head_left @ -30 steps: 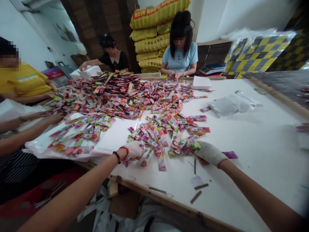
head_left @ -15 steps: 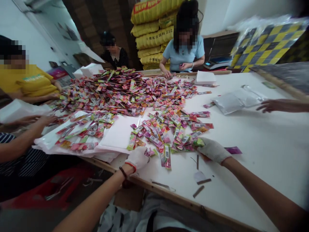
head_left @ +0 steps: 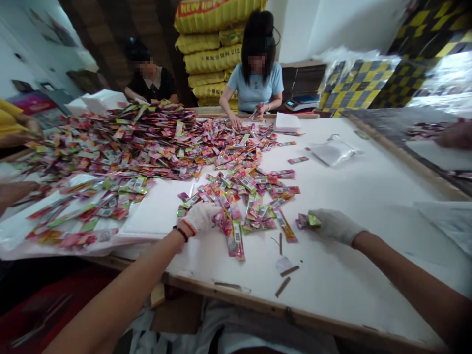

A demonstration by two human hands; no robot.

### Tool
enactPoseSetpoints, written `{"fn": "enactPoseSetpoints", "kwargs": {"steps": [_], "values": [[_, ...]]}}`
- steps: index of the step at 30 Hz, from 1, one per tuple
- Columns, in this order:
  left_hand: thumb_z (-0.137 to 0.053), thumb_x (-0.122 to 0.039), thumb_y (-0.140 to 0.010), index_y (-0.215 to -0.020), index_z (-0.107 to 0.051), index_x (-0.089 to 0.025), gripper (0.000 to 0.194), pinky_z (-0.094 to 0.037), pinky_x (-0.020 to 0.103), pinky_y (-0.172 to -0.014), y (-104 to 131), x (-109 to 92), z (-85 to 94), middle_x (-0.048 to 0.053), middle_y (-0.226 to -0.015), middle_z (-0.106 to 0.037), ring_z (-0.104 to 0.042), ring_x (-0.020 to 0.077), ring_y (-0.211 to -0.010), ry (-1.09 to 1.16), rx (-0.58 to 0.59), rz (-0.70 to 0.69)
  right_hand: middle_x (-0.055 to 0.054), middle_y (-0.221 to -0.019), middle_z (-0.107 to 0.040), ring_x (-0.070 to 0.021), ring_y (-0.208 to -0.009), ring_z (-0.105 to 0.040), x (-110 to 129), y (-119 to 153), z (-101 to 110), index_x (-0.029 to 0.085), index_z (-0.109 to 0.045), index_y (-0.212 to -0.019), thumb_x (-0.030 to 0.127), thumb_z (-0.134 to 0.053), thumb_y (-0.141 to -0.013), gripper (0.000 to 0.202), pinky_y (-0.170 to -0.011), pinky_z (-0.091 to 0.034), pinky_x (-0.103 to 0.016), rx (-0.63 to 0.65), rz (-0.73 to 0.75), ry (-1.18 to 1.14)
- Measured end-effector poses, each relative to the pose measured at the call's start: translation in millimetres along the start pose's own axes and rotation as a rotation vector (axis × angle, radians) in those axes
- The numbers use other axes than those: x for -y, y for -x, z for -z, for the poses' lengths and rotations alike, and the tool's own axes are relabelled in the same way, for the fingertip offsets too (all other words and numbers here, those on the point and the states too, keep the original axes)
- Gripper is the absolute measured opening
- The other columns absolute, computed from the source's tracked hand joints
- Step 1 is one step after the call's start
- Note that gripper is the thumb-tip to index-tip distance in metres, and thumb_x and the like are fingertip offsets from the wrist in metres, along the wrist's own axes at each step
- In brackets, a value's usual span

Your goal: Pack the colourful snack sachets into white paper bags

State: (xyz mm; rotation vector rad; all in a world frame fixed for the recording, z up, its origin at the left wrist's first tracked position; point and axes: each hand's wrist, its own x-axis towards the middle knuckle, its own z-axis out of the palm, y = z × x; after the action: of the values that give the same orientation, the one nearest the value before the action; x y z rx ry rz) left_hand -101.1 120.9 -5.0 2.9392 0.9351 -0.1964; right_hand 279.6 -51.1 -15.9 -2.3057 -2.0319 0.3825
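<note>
While the gloved right hand [head_left: 334, 225] pinches shiny stick packets [head_left: 303, 221] just right of the small heap [head_left: 254, 199] on the white counter [head_left: 342, 280], the gloved left hand [head_left: 201, 218] touches the small heap's near left edge; I can't tell if it grips any. Because the stick packets look slick, some may slip out if the pinch is weak.

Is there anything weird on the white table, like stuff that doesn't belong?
Yes, a little: a few short brown strips and a pale scrap lie loose near the closest edge of the white table. They look odd because they don't match the colourful packets; perhaps they're litter.
</note>
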Motion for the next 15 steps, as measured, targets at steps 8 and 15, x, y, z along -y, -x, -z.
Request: {"fn": "enactPoseSetpoints", "kwargs": {"steps": [8, 15], "values": [[-0.053, -0.011, -0.065, -0.103, -0.053, -0.018, 0.038, -0.041, 0.026, -0.077, 34, -8, 28.2, 0.003, -0.09, -0.059, -0.053, 0.0165, -0.084, 0.285, -0.131, 0.082, -0.008, -0.077, -0.065, -0.019, -0.066, -0.058, 21, 2, -10, 0.019, -0.055, -0.088, 0.026, -0.051, -0.078, 0.013, -0.059, -0.038, -0.027, -0.104, -0.318, -0.242], [-0.057, -0.019, -0.072, -0.093, -0.059, -0.021, 0.021, -0.038, 0.032, -0.072, 6, -62, 19.0, 0.005, -0.09, -0.06, -0.053, 0.0192, -0.081, 0.006, 0.008, -0.456, -0.005, -0.066, -0.064, -0.0189, -0.06, -0.058, 93, -20, -20, 0.02, -0.053, -0.089, 0.047, -0.059, -0.07, 0.033, -0.053, -0.036, -0.027, 0.01, -0.411, -0.348]]}}
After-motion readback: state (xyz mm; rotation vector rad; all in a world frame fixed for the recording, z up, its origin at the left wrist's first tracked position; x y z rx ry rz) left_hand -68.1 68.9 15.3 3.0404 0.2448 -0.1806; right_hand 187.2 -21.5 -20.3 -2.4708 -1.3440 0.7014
